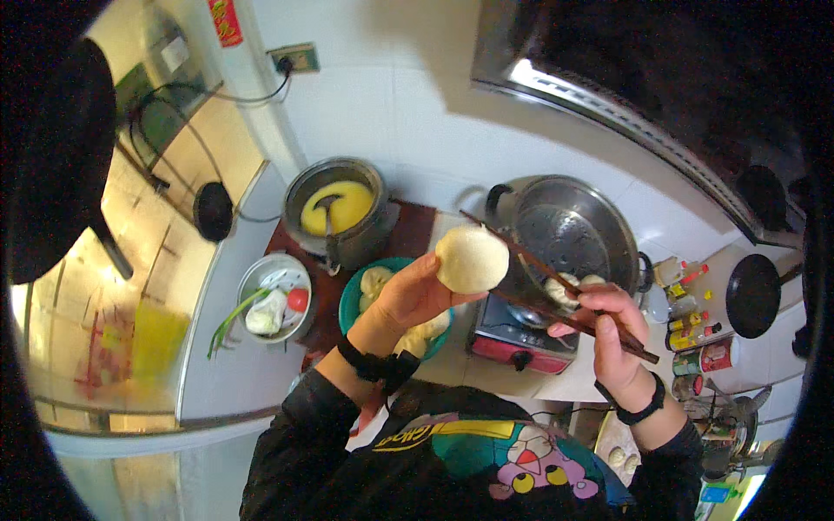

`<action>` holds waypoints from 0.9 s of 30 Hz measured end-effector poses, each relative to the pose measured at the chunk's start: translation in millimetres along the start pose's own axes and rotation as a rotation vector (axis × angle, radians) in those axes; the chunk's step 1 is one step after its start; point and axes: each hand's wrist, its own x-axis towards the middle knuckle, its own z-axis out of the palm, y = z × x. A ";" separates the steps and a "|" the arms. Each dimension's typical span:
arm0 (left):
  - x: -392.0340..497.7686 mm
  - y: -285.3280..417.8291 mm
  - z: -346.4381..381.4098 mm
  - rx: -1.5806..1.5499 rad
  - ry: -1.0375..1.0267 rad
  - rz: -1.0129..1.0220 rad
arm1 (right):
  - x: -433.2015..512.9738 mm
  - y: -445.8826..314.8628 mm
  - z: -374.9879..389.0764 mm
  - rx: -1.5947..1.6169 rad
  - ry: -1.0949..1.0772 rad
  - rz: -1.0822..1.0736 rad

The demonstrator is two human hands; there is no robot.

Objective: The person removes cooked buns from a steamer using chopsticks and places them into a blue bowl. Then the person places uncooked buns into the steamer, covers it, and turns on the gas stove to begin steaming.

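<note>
My left hand [417,290] holds a round, pale steamed bun [472,259] by its edge. In my right hand [616,332] is a pair of dark wooden chopsticks [544,267], spread apart, with their tips beside and behind the bun. Below my left hand stands a teal basket [348,294] with several buns in it, partly hidden by the hand and wrist. Under the chopsticks, a large steel steamer pot [625,228] stands on a portable gas stove [521,352]. White buns [558,290] lie at the pot's near side, partly covered by the right hand.
A metal pot [378,241] of yellow liquid with a ladle [329,228] stands at the back left. Near it, a bowl [244,286] holds a tomato, a green onion and a white item. Bottles [690,329] and jars line the right. A range hood [586,98] hangs above.
</note>
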 end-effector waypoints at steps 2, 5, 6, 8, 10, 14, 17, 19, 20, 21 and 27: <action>-16.6 0.0 -12.9 0.006 0.084 0.058 | 3.3 -1.8 6.2 -0.135 -0.097 0.006; -58.1 0.4 -33.9 -0.084 0.157 0.154 | 4.1 -1.6 18.0 -0.233 -0.167 -0.035; -72.3 4.2 -41.9 -0.078 0.240 0.182 | 4.3 -1.6 19.4 -0.259 -0.201 -0.050; -103.8 14.6 -58.0 0.005 0.409 0.211 | -3.0 -2.4 24.9 -0.220 -0.178 0.031; -133.0 27.0 -75.4 0.264 0.500 0.229 | -11.7 2.8 33.5 -0.135 -0.102 0.113; -173.2 45.5 -124.4 0.967 0.809 0.048 | -23.4 11.5 41.8 -0.115 -0.023 0.204; -182.6 49.2 -169.8 1.278 0.787 -0.023 | -33.7 10.7 47.8 -0.097 0.042 0.297; -181.4 47.7 -195.1 1.361 0.777 -0.037 | -39.2 9.6 51.0 -0.110 0.056 0.322; -178.4 47.8 -205.9 1.341 0.770 -0.061 | -42.5 8.5 52.5 -0.079 0.078 0.341; -175.2 47.2 -214.2 1.308 0.753 -0.079 | -45.3 7.4 53.4 -0.088 0.080 0.343; -163.7 41.4 -214.9 2.097 0.967 -0.220 | -58.9 -1.8 53.1 -0.117 0.116 0.372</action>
